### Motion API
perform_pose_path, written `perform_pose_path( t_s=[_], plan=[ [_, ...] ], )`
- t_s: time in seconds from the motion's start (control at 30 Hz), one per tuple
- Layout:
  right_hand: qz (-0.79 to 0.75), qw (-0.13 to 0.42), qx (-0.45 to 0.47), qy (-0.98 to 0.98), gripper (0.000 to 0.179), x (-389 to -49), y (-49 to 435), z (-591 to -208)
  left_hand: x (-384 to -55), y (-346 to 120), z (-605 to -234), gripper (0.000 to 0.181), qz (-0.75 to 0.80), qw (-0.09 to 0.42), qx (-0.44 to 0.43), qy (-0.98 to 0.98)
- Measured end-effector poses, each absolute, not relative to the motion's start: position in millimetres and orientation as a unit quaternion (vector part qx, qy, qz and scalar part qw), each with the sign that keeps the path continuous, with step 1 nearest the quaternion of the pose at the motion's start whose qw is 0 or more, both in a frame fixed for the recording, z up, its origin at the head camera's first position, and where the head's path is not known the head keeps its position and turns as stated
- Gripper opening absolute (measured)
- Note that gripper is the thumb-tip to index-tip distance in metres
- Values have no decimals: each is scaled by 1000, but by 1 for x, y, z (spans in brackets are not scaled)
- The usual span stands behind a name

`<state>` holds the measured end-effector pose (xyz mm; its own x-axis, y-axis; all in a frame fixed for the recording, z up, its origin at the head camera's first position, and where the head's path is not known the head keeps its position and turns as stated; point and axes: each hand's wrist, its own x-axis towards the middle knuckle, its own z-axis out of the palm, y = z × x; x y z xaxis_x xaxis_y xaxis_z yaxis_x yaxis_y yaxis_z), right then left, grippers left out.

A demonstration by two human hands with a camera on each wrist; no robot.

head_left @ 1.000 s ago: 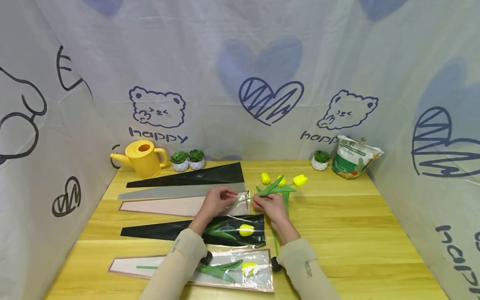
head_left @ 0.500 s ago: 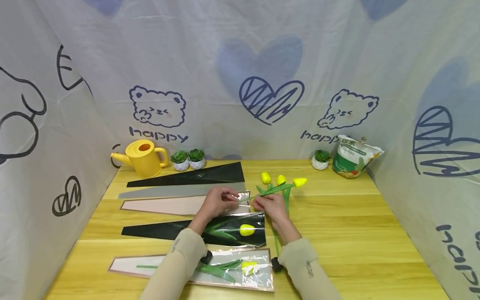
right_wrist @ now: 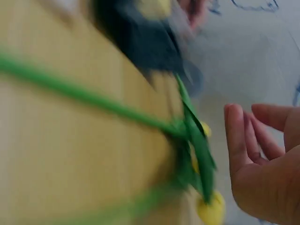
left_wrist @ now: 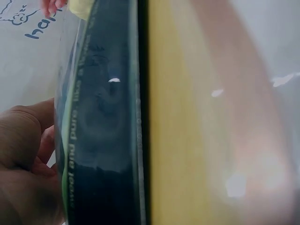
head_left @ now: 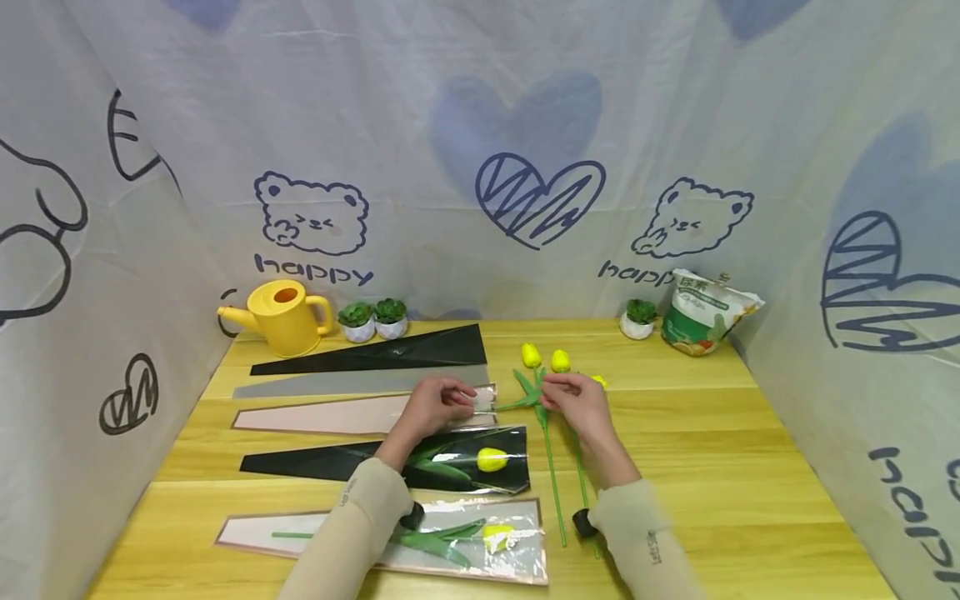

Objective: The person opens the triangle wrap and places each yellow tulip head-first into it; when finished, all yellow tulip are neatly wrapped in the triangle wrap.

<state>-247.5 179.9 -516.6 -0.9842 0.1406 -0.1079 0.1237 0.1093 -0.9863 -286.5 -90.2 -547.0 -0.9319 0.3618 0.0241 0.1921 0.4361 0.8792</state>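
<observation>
My left hand (head_left: 437, 406) pinches the mouth of a pale pink flower sleeve (head_left: 322, 411); its fingertips are partly hidden. A tulip's green stem reaches that mouth from the right, its leaves (head_left: 528, 398) just outside. Its yellow bloom (head_left: 599, 380) is partly covered by my right hand (head_left: 581, 406). In the right wrist view the right hand's thumb and fingers (right_wrist: 236, 133) stand apart with nothing between them, beside the green leaf (right_wrist: 199, 140). Two more yellow tulips (head_left: 531, 356) (head_left: 560, 361) lie with stems toward me.
Nearer me lie a black sleeve (head_left: 315, 457) and a clear pink-edged sleeve (head_left: 247, 531), each with a tulip. Behind are grey (head_left: 300, 385) and black (head_left: 420, 350) sleeves. A yellow watering can (head_left: 288, 321), potted succulents (head_left: 358, 321) and a green-white bag (head_left: 701, 317) line the back.
My right hand has let go of the tulip's stem and moved right, toward its bloom. The tulip's leaves and bloom have shifted lower. The left hand has stayed at the sleeve's mouth.
</observation>
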Motion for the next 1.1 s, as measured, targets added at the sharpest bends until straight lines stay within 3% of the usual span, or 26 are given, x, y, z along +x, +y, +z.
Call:
perform_pose_path(
  t_s=[0.2, 0.53, 1.1],
  plan=[
    [490, 69, -28, -869, 27, -263, 236, -503, -286, -91, -546, 19, 507, 84, 160, 843],
    [368, -21, 65, -927, 15, -277, 265, -531, -284, -91, -548, 17, 508, 82, 165, 841],
    [306, -41, 100, -946, 6, -277, 260, -526, -286, -92, -549, 17, 512, 71, 163, 841]
  ],
)
